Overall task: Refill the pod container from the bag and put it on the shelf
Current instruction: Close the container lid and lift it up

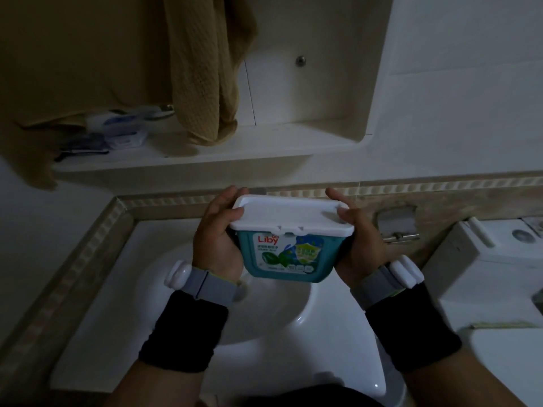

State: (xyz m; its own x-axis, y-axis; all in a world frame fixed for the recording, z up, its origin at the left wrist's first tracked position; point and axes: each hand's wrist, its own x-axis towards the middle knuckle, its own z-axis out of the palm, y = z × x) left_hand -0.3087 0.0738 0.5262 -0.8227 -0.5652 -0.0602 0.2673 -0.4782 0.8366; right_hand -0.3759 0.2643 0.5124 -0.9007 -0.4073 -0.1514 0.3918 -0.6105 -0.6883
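A teal pod container [289, 257] with a white lid and a "Liby" label is held in the air above the sink. The lid is down on the box. My left hand [219, 239] grips its left side with the thumb on the lid. On the other side, my right hand [360, 245] clasps the box, thumb resting on the lid's corner. The white shelf [264, 145] is a recessed ledge in the wall just above and behind the container. No bag is in view.
A white sink basin [264, 312] lies below my hands. Yellow towels [202, 71] hang over the shelf's left part, with small packets [123, 127] lying beneath them. A white toilet tank [484, 259] stands at the right. A tiled ledge [440, 198] runs along the wall.
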